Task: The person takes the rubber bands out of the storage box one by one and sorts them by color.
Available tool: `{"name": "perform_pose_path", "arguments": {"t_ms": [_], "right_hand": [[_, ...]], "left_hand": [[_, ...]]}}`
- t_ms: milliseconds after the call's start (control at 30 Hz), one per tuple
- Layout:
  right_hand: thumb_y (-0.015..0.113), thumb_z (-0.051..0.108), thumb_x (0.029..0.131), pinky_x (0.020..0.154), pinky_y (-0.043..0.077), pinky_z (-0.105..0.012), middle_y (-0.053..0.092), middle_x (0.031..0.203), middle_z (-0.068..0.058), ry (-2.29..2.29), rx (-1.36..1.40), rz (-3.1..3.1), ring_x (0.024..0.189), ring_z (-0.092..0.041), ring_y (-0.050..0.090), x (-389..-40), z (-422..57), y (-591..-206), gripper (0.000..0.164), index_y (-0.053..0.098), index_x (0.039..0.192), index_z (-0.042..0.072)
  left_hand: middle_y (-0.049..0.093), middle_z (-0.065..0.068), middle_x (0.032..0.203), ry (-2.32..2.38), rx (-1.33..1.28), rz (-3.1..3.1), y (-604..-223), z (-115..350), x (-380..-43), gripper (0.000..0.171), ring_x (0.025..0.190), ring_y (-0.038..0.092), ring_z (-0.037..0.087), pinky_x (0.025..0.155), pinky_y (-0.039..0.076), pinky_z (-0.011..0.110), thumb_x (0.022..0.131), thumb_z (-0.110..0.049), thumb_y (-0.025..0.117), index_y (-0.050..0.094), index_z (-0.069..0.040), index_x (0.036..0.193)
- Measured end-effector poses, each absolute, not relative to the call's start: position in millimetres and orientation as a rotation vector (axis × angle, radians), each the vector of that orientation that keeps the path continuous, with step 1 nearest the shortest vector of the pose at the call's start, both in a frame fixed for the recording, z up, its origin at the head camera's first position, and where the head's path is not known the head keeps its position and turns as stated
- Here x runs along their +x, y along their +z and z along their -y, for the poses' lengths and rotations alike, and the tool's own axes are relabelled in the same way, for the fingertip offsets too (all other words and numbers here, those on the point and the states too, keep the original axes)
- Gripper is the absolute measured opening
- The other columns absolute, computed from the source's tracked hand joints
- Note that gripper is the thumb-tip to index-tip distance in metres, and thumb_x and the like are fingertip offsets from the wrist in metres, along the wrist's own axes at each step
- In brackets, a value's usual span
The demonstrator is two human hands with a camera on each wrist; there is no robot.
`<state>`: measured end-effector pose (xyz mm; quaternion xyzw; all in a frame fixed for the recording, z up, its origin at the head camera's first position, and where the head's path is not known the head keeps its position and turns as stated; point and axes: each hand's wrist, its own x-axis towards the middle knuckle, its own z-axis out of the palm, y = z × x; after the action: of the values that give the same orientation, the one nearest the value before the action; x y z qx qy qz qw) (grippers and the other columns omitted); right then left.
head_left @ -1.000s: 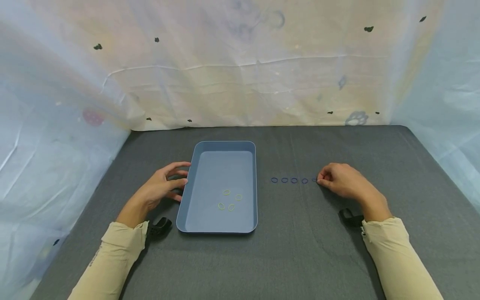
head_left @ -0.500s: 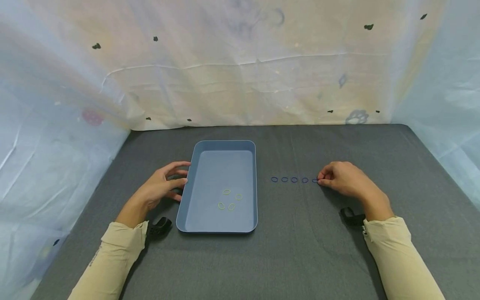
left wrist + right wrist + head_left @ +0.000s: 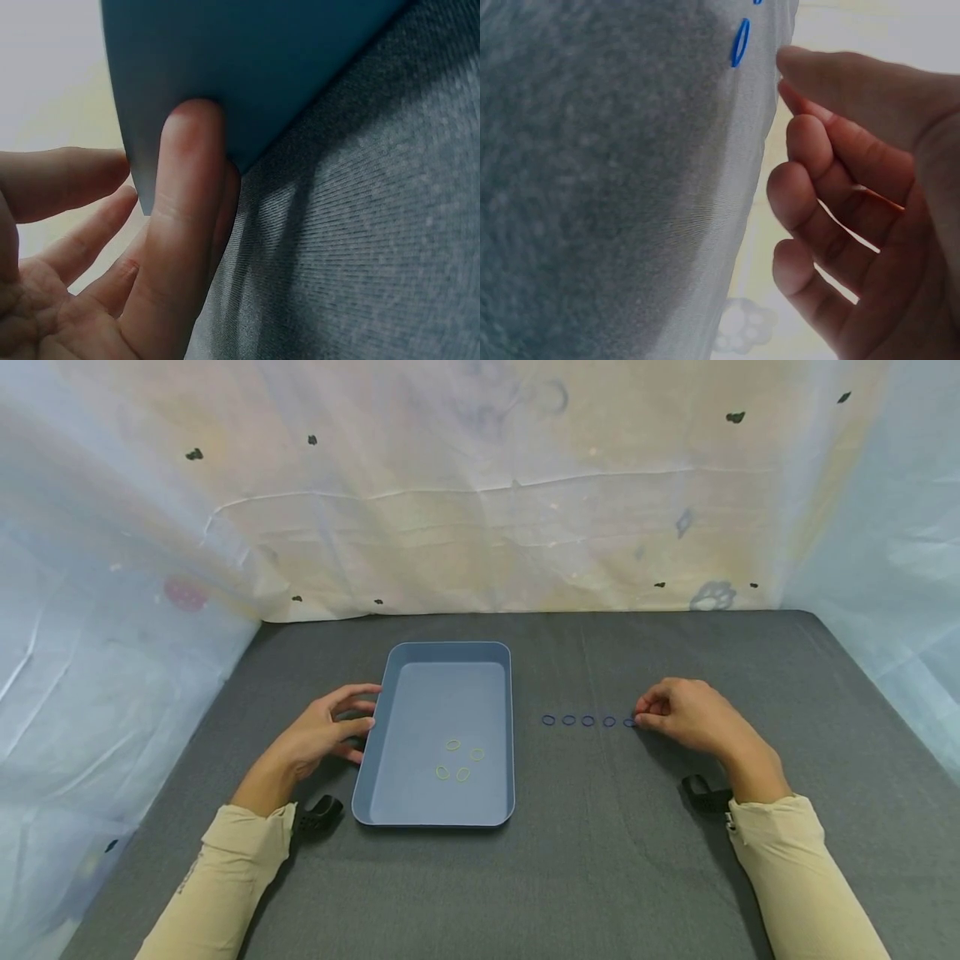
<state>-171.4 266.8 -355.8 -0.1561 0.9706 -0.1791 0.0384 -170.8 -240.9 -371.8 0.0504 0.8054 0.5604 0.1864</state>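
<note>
Blue tray (image 3: 450, 702), rectangular: lies on the grey tabletop (image 3: 600, 860); the left hand (image 3: 318, 735) touches its left side, fingers relaxed. Yellow-green rings (image 3: 453, 749), four: lie inside, toward the near end. Blue rings (image 3: 588, 726), five: form a row right of the tray. Right hand (image 3: 686, 714): loosely bent, grasps nothing, just beside the row's right end.

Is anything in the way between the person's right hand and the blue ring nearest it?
Nothing visible is. In the right wrist view, the nearest blue ring lies close to the right hand, with nothing in the gap. The other blue rings lie on its far side, toward the tray, so none blocks the hand.
</note>
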Motion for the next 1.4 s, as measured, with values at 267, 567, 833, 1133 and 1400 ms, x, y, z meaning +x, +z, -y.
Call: {"name": "perform_pose_path", "arguments": {"t_ms": [267,567,833,1133,1400], "right_hand": [[0.073,0.019,0.09,0.065,0.048,-0.031,0.069,0.089,-0.003,-0.565,-0.495,-3.018,0.075,-0.012,0.06,-169.7,-264.9,-350.0,0.015,0.076,0.101,0.008],[0.074,0.021,0.09,0.068,0.05,-0.034,0.069,0.092,-0.003,-0.568,-0.525,-3.037,0.079,-0.014,0.061,-165.9,-258.0,-345.8,0.016,0.076,0.102,0.01],[0.074,0.022,0.09,0.069,0.048,-0.033,0.068,0.092,0.0,-0.61,-0.588,-3.053,0.082,-0.014,0.06,-162.9,-250.1,-340.8,0.017,0.076,0.104,0.012],[0.075,0.021,0.09,0.07,0.046,-0.031,0.066,0.091,0.003,-0.667,-0.659,-3.037,0.084,-0.015,0.058,-157.9,-238.5,-337.0,0.016,0.077,0.104,0.013],[0.077,0.018,0.088,0.074,0.048,-0.034,0.067,0.091,0.004,-0.681,-0.724,-3.034,0.086,-0.015,0.059,-156.4,-226.4,-336.8,0.018,0.076,0.105,0.013]], "left_hand": [[0.038,0.028,0.149,1.573,0.138,-2.265,-372.1,241.8,-172.0,0.06,0.106,0.063,0.03,0.07,0.063,0.044,0.101,-0.015,0.059,0.033,-0.014,0.155],[0.038,0.03,0.149,1.59,0.144,-2.192,-375.0,248.6,-170.8,0.062,0.109,0.063,0.032,0.075,0.063,0.046,0.102,-0.017,0.057,0.029,-0.016,0.157],[0.037,0.03,0.151,1.58,0.123,-2.17,-371.6,248.2,-170.0,0.065,0.105,0.064,0.031,0.073,0.063,0.048,0.101,-0.017,0.06,0.028,-0.017,0.157],[0.037,0.029,0.151,1.574,0.079,-2.167,-366.3,244.8,-168.6,0.064,0.103,0.066,0.031,0.073,0.063,0.047,0.101,-0.015,0.059,0.029,-0.019,0.157],[0.034,0.025,0.154,1.585,0.071,-2.172,-364.2,242.9,-168.5,0.064,0.104,0.065,0.03,0.073,0.063,0.045,0.1,-0.012,0.059,0.03,-0.016,0.157]]}}
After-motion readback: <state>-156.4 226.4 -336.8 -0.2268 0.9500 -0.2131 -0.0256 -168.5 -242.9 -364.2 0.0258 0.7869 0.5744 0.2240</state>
